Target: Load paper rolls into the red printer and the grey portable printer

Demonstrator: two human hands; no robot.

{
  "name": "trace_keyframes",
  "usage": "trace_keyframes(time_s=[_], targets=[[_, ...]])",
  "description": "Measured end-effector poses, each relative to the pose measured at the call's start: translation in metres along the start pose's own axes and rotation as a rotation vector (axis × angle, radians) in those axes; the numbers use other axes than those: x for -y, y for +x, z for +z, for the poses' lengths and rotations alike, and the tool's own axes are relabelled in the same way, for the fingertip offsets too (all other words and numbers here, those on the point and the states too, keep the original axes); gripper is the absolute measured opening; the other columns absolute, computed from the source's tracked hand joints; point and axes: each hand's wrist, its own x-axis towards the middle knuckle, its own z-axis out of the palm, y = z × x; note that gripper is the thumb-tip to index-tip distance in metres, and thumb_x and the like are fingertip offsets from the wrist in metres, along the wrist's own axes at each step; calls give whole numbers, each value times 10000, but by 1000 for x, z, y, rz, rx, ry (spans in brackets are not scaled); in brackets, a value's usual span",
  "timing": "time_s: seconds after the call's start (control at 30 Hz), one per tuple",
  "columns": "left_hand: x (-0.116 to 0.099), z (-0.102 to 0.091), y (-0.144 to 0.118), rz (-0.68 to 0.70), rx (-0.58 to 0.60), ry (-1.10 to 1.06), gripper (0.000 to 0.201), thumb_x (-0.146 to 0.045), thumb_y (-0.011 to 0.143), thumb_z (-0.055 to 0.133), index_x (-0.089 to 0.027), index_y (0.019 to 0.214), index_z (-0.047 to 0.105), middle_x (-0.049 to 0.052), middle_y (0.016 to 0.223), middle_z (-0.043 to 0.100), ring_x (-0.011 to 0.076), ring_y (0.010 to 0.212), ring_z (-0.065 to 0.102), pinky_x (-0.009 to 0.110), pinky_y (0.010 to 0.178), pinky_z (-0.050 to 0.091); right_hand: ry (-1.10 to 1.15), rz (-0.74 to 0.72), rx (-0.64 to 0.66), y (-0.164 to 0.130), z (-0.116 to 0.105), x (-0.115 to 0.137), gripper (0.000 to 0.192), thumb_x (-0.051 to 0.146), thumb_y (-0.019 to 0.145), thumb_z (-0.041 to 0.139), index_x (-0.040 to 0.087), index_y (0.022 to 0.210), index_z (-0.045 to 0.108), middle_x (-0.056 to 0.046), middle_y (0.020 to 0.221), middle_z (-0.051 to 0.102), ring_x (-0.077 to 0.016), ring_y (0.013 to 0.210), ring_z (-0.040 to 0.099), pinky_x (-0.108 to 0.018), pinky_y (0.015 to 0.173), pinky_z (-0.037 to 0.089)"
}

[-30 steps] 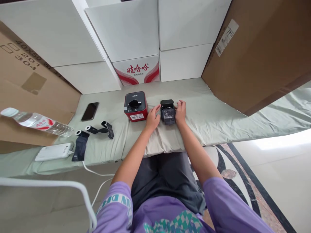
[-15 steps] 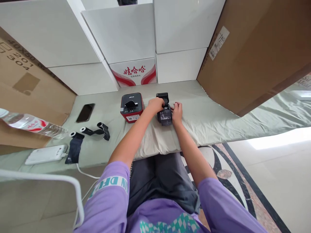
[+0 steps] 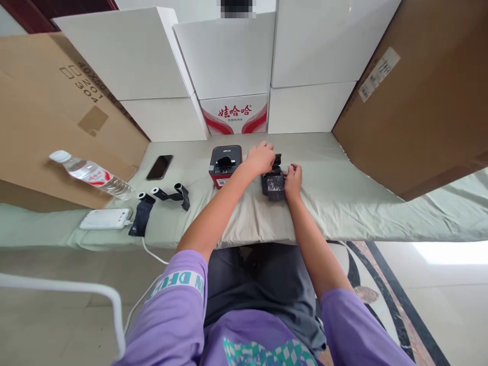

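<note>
A small black device (image 3: 275, 188) with a raised lid (image 3: 277, 160) stands on the cloth-covered surface in front of me. My left hand (image 3: 261, 157) is at the device's back left, its fingers bent down beside the lid. What those fingertips pinch, if anything, is hidden. Against the device's right side my right hand (image 3: 293, 180) presses with curled fingers, steadying it. Just left of my left hand sits a red and black box-shaped machine (image 3: 225, 165) with a dark piece sticking up from its top, partly covered by my forearm.
To the left lie a phone (image 3: 160, 168), black rolls with strips (image 3: 168, 194), a white power bank (image 3: 104, 219) with a cable and a tilted water bottle (image 3: 93, 174). White boxes (image 3: 229, 61) line the back. Brown cartons (image 3: 419, 101) stand at both sides.
My left hand has lifted slightly from inside the device to beside its lid. My right hand stays at the device's side. The whole view has shifted, moving things rightward.
</note>
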Motion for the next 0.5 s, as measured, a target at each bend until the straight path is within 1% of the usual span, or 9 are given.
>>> trace_keyframes(time_s=[0.03,0.13,0.17,0.23,0.3,0.37,0.47,0.5], targets=[[1,-2,-5,-1,9,-6,298,-161,883,598,-184,1094,806,124,1328,642,292,1296,509,393,1045,478,-30,-37,14,0,0,-1,374,530,926,440,221,1106,549,-99,1136,618,-212,903,647,-404,866,542],[2,2,-12,6,112,-34,274,-193,882,620,-211,1070,819,107,1269,663,289,1247,533,383,1002,484,-96,-99,41,0,1,0,343,505,927,460,219,1070,583,-104,1095,665,-246,1002,634,-474,987,499],[2,4,-13,10,128,-45,267,-207,883,626,-218,1064,822,105,1258,663,284,1230,544,374,983,488,-106,-94,44,0,1,1,337,497,929,458,217,1063,587,-106,1086,673,-248,1005,633,-479,998,494],[2,9,-12,14,125,-61,254,-218,886,631,-229,1046,828,102,1253,659,280,1215,554,369,969,485,-114,-72,51,0,0,3,335,490,927,455,212,1054,592,-108,1076,678,-245,997,635,-465,990,501],[2,11,-12,10,103,-60,245,-211,893,623,-229,1022,832,103,1240,660,285,1217,552,387,984,474,-119,-62,60,-1,0,4,337,490,924,451,211,1048,594,-103,1055,680,-243,990,637,-452,985,503],[3,10,-13,0,46,-43,253,-199,910,600,-216,1016,829,112,1233,661,298,1228,545,416,1005,461,-121,-68,59,-1,0,4,335,489,925,449,213,1047,594,-97,1040,681,-242,987,638,-450,987,500],[5,7,-14,-65,-92,4,295,-189,942,560,-180,1112,801,142,1294,640,312,1273,523,440,1035,445,-121,-79,47,0,0,2,319,484,928,455,218,1035,593,-89,1023,684,-241,974,639,-449,978,497],[5,7,-13,-90,-118,25,311,-184,944,557,-167,1156,784,153,1321,629,316,1287,518,443,1042,443,-117,-78,45,0,0,2,312,482,928,459,219,1032,593,-88,1021,685,-240,971,640,-445,973,498]])
